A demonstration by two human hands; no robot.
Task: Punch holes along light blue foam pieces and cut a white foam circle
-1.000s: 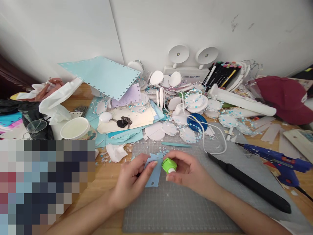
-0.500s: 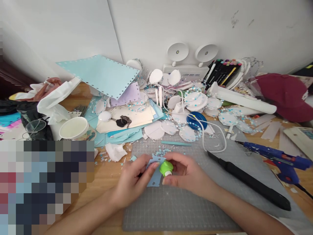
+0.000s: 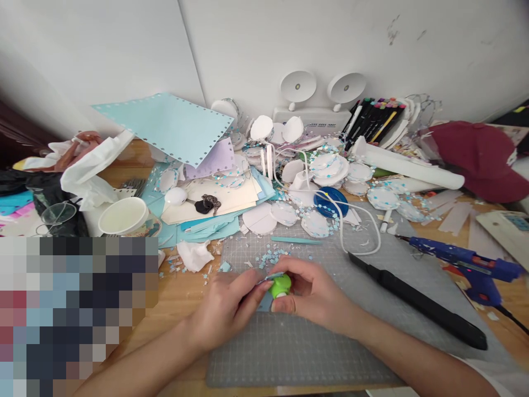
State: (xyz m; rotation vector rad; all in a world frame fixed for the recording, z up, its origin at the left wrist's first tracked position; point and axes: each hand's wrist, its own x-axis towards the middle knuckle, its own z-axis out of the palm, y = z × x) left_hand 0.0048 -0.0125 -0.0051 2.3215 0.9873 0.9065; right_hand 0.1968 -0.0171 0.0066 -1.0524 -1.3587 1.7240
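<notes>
My right hand point(image 3: 316, 295) is closed round a small green paper punch point(image 3: 280, 285) over the grey cutting mat point(image 3: 297, 347). My left hand point(image 3: 225, 309) pinches a light blue paper piece point(image 3: 264, 304) whose edge sits in the punch; most of the paper is hidden between my fingers. Tiny blue punched bits point(image 3: 270, 256) lie scattered on the mat just beyond my hands.
A black bar tool point(image 3: 417, 303) and a blue glue gun point(image 3: 467, 264) lie to the right. A paper cup point(image 3: 123, 216), blue perforated sheet point(image 3: 165, 127), white paper discs point(image 3: 260, 219), a white cable point(image 3: 363, 220), markers point(image 3: 374, 118) and a maroon cap point(image 3: 481, 160) crowd the back.
Both hands have drawn closer together and slightly toward me. The blue paper has gone deeper into the punch and is now mostly covered by my fingers.
</notes>
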